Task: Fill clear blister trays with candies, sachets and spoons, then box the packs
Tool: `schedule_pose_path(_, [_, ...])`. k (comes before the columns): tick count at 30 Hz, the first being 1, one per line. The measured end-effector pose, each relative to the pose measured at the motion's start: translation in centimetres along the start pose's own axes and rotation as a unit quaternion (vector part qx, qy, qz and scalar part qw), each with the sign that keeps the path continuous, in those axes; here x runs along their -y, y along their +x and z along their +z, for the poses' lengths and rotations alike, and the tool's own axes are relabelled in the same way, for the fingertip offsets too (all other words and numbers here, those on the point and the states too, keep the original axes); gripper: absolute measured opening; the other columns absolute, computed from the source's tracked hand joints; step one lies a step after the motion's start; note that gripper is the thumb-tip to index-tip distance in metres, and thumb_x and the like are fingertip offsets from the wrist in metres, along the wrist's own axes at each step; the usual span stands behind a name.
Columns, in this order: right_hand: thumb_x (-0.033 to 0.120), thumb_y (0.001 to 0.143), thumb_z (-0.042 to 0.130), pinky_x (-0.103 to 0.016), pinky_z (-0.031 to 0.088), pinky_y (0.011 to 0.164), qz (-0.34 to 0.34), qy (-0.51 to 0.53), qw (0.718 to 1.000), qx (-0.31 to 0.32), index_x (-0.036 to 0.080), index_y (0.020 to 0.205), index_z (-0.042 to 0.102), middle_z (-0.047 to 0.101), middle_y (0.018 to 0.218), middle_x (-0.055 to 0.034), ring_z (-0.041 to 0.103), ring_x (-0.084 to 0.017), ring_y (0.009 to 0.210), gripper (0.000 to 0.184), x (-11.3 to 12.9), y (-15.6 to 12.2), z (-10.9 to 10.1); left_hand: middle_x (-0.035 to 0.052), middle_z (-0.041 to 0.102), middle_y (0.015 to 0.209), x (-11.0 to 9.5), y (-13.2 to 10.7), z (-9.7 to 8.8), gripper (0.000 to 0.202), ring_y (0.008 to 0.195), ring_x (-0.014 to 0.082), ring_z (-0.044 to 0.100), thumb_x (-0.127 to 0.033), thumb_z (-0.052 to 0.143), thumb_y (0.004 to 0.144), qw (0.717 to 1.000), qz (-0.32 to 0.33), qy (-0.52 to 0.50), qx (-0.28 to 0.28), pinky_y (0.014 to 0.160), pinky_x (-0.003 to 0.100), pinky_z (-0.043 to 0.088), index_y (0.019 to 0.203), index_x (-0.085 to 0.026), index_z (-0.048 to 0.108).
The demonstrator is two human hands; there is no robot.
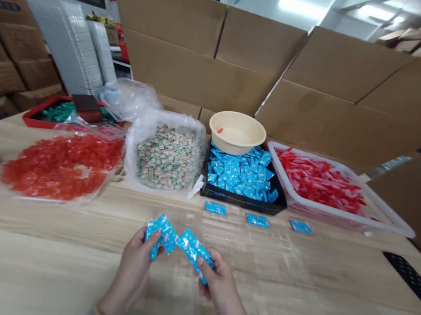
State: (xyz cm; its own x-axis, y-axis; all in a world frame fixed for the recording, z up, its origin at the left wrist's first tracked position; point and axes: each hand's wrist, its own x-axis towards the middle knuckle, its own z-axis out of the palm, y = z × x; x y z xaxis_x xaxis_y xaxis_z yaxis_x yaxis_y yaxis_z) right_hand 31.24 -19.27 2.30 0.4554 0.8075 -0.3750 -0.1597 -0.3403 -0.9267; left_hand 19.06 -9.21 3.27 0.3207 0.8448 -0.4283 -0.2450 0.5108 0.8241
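Observation:
My left hand is closed on a small bunch of blue candy packets, held above the wooden table. My right hand pinches one more blue packet right beside them. Three blue packets lie in a row on the table ahead: one, a second and a third. Behind them a black tray holds a heap of the same blue packets.
A cream bowl rests at the black tray's back. A white basket of red sticks sits right, a clear bag of pale candies centre, red candies in plastic left, a red tray behind. Cardboard walls surround the table.

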Motion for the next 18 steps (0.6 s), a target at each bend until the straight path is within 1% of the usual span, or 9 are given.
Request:
schedule_pose_path(3, [0.052,0.060,0.054,-0.016,0.023,0.028,-0.007,-0.041,0.999,-0.013,0.018,0.065,0.044,0.042,0.047,0.0080,0.033,-0.003,0.029,0.036,1.3,0.6,-1.6,-0.0018,0.061,0.067,-1.7,1.0,-2.3,0.031,0.059,0.0101,0.055,-0.033,0.066,0.055,0.999,0.011,0.047,-0.011,0.058,0.023,0.045,0.079,-0.016,0.056])
schedule_pose_path(5, [0.048,0.063,0.052,-0.016,0.024,0.029,-0.017,-0.116,0.993,-0.011,0.018,0.067,0.045,0.040,0.044,0.0086,0.032,-0.004,0.030,0.031,2.8,2.0,-2.3,-0.0008,0.061,0.069,-3.4,1.9,-3.1,0.031,0.059,0.0106,0.054,-0.033,0.064,0.057,0.993,0.042,0.113,0.006,0.058,0.023,0.044,0.081,-0.015,0.057])
schedule_pose_path(7, [0.043,0.067,0.051,-0.016,0.024,0.030,-0.013,-0.213,0.976,0.028,0.018,0.066,0.048,0.042,0.043,0.0081,0.032,-0.004,0.031,0.025,4.7,4.0,-2.0,-0.0006,0.060,0.068,-5.2,2.6,-3.3,0.027,0.059,0.0114,0.053,-0.031,0.061,0.059,0.972,0.082,0.213,0.050,0.057,0.023,0.043,0.078,-0.014,0.058])
schedule_pose_path(8, [0.040,0.066,0.053,-0.016,0.023,0.030,-0.007,-0.249,0.967,0.052,0.018,0.064,0.050,0.043,0.041,0.0077,0.033,-0.004,0.030,0.023,5.6,5.2,-1.5,-0.0011,0.059,0.064,-6.1,2.8,-3.2,0.022,0.057,0.0115,0.052,-0.030,0.060,0.059,0.955,0.094,0.268,0.087,0.054,0.022,0.042,0.074,-0.013,0.058])
schedule_pose_path(10, [0.034,0.060,0.061,-0.016,0.022,0.029,0.014,-0.299,0.950,0.089,0.017,0.055,0.051,0.043,0.035,0.0069,0.034,-0.005,0.028,0.020,7.2,7.6,-0.1,-0.0029,0.055,0.058,-7.4,2.9,-2.8,0.015,0.053,0.0113,0.050,-0.027,0.057,0.060,0.908,0.094,0.368,0.178,0.049,0.021,0.039,0.067,-0.014,0.057])
schedule_pose_path(12, [0.028,0.051,0.069,-0.017,0.021,0.028,0.033,-0.341,0.933,0.110,0.016,0.044,0.049,0.041,0.030,0.0060,0.034,-0.005,0.026,0.024,8.3,9.6,1.3,-0.0034,0.055,0.059,-8.0,2.5,-2.5,0.012,0.054,0.0118,0.050,-0.023,0.053,0.061,0.856,0.090,0.441,0.253,0.049,0.020,0.038,0.069,-0.015,0.057])
schedule_pose_path(13, [0.025,0.047,0.071,-0.017,0.022,0.029,0.041,-0.363,0.923,0.119,0.015,0.040,0.048,0.040,0.027,0.0057,0.034,-0.006,0.025,0.026,8.7,10.3,1.8,-0.0031,0.056,0.063,-8.0,2.2,-2.4,0.013,0.057,0.0124,0.051,-0.022,0.052,0.062,0.830,0.098,0.476,0.273,0.051,0.020,0.039,0.073,-0.016,0.057])
schedule_pose_path(15, [0.022,0.042,0.074,-0.017,0.023,0.030,0.050,-0.396,0.907,0.132,0.015,0.037,0.047,0.039,0.026,0.0051,0.035,-0.006,0.026,0.028,9.1,11.2,2.2,-0.0022,0.058,0.069,-7.5,1.5,-2.4,0.015,0.063,0.0137,0.053,-0.019,0.048,0.063,0.774,0.122,0.548,0.293,0.055,0.021,0.039,0.076,-0.017,0.057])
schedule_pose_path(18, [0.022,0.043,0.075,-0.018,0.027,0.032,0.058,-0.417,0.895,0.149,0.013,0.040,0.051,0.043,0.029,0.0036,0.038,-0.007,0.029,0.025,9.3,11.3,1.5,-0.0013,0.060,0.071,-6.1,1.0,-2.4,0.016,0.066,0.0144,0.055,-0.015,0.044,0.066,0.670,0.148,0.647,0.333,0.057,0.021,0.039,0.075,-0.018,0.057])
